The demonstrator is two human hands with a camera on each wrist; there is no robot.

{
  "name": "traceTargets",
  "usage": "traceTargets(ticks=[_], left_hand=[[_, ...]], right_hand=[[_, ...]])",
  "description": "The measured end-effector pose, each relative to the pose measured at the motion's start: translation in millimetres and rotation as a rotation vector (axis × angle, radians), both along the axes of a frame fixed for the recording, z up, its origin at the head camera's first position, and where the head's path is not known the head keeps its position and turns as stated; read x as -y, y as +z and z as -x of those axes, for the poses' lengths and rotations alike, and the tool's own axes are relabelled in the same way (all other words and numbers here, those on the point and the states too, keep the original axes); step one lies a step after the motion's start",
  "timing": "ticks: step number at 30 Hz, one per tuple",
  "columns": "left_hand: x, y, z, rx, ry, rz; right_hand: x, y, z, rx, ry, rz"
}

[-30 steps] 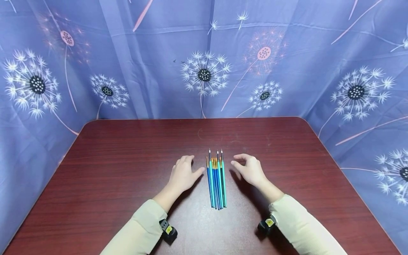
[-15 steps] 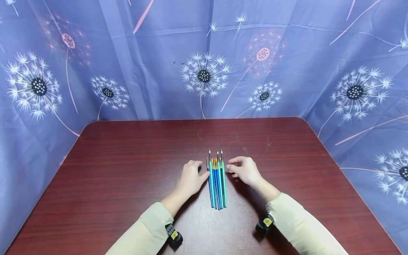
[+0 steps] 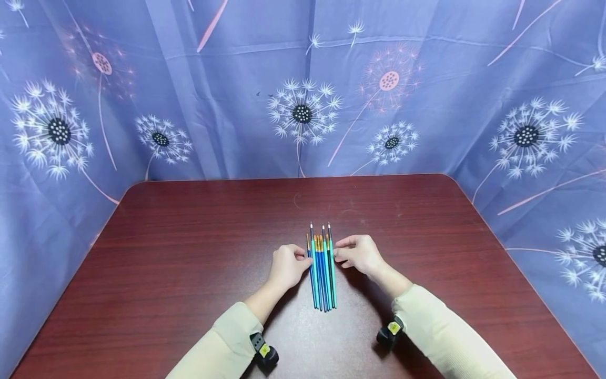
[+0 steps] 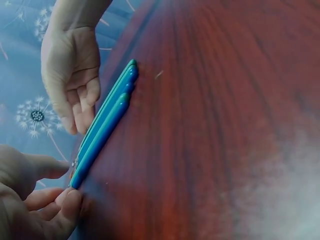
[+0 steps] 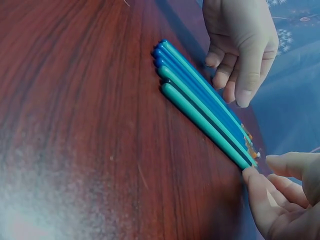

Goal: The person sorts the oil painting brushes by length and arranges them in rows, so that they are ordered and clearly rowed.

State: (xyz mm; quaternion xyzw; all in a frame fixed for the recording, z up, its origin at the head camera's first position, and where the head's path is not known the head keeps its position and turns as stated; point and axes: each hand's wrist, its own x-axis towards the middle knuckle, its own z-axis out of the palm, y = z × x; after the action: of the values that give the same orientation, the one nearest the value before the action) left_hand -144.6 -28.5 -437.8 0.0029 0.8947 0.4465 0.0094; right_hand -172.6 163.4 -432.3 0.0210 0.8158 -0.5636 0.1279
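A bundle of thin paintbrushes [image 3: 320,279] lies side by side on the table, with blue, teal and dark handles towards me. Their tips point away; some ferrules are golden, others dark with white ends. From the left, my left hand [image 3: 286,266] has its fingertips at the bundle's edge near the ferrules, its thumb over the outer brush. Opposite it, my right hand [image 3: 362,255] brings its fingertips up to the outer teal brush [image 5: 205,122]. Both wrist views show thumb and fingers apart, with fingertips against the outermost handles [image 4: 95,152]. The handle ends lie free of both hands.
The dark red wood-grain table [image 3: 189,226] has rounded far corners. A blue curtain [image 3: 227,105] with dandelion prints hangs behind it and along both sides. Small black cameras sit at the left wrist [image 3: 266,356] and the right wrist [image 3: 389,333].
My left hand has moved right to the bundle, and its fingers have bent in. My right hand has shifted slightly left to the opposite edge. The brushes lie as before.
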Motion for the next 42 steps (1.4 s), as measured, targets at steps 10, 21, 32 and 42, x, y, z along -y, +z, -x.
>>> traceTargets(ticks=[10, 21, 32, 42], left_hand=[[2, 2.5, 1.4, 0.105, 0.049, -0.126], [-3, -3.2, -5.7, 0.068, 0.124, 0.021], [-11, -5.5, -10.8, 0.028, 0.193, 0.059], [-13, -7.2, -12.0, 0.002, 0.235, 0.081]], right_hand=[[3, -0.5, -4.6, 0.017, -0.035, -0.045], [13, -5.1, -16.7, -0.103, -0.086, -0.259], [15, -8.9, -19.9, -0.209, -0.111, -0.389], [14, -6.0, -22.3, -0.248, -0.127, -0.548]])
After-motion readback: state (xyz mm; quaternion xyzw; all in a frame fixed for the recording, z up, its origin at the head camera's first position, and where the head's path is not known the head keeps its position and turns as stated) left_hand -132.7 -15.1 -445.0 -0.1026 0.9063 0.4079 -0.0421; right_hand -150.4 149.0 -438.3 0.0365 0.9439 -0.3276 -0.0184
